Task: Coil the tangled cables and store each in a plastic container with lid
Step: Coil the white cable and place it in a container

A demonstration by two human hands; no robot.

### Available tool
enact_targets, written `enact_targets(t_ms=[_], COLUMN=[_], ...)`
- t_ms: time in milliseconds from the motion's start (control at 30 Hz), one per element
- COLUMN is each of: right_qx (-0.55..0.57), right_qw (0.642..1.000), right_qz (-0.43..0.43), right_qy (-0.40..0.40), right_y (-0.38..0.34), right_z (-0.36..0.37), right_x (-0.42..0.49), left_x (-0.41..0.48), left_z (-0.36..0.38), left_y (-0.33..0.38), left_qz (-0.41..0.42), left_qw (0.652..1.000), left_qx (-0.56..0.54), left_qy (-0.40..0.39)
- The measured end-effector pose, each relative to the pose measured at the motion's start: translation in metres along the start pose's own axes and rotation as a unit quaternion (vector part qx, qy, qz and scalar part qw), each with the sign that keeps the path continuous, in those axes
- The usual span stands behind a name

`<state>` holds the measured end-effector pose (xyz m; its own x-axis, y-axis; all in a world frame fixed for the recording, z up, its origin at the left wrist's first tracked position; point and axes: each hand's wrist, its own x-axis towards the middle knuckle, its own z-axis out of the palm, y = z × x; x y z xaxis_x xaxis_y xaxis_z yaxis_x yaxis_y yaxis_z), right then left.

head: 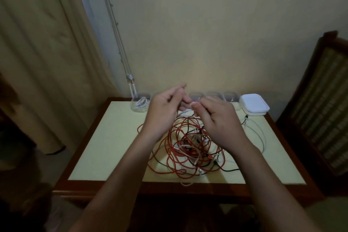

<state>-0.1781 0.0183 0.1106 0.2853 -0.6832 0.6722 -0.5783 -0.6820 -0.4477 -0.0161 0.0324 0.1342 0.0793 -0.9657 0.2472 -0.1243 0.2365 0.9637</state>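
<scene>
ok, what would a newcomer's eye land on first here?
The red, black and white cable tangle in the middle of the table. Just above its far side, the left hand and right hand are raised close together, the right pinching a white cable end. Along the far edge the leftmost clear container holds a coiled white cable, with a stack of white lids at the right corner.

Tangled red/white/blk cables mid-table
</scene>
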Motion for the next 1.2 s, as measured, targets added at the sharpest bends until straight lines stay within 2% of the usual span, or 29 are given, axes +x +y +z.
enact_targets(t_ms=[100,200,300,367,600,700,867,933,1000,1067,1200], right_qx=[0.027,0.069,0.115,0.123,0.225,0.175,0.08,0.105,0.196,0.227,0.217], right_qw=[0.999,0.993,0.977,0.972,0.949,0.943,0.947,0.932,0.896,0.889,0.919], right_qz=[0.024,0.088,0.175,0.197,0.219,0.268,0.262,0.281,0.327,0.343,0.317], right_qy=[0.026,0.028,0.035,0.035,-0.027,-0.095,-0.165,-0.203,-0.226,-0.201,-0.092], right_y=[-0.001,0.0,0.002,0.004,0.01,0.029,0.045,0.04,0.041,0.046,0.055], right_z=[0.0,0.002,0.008,0.012,0.016,0.026,0.044,0.046,0.05,0.05,0.038], right_x=[0.007,0.006,0.001,-0.002,-0.014,-0.03,-0.051,-0.048,-0.043,-0.037,-0.016], left_x=[-0.003,-0.001,-0.001,-0.001,0.001,0.005,0.004,0.003,0.002,0.002,0.006], left_z=[0.01,0.013,0.014,0.014,0.005,-0.003,-0.007,-0.007,-0.007,-0.009,-0.018], left_y=[-0.005,-0.006,-0.003,-0.001,-0.008,-0.007,-0.003,-0.002,0.001,0.005,0.012], left_qz=[-0.04,-0.1,-0.129,-0.14,-0.16,-0.161,-0.162,-0.166,-0.168,-0.168,-0.154], left_qw=[0.998,0.985,0.963,0.95,0.939,0.932,0.934,0.929,0.922,0.915,0.901], left_qx=[-0.013,-0.117,-0.216,-0.262,-0.297,-0.324,-0.315,-0.329,-0.346,-0.363,-0.404], left_qy=[-0.052,-0.08,-0.1,-0.099,-0.069,-0.037,-0.034,-0.039,-0.045,-0.045,-0.028])
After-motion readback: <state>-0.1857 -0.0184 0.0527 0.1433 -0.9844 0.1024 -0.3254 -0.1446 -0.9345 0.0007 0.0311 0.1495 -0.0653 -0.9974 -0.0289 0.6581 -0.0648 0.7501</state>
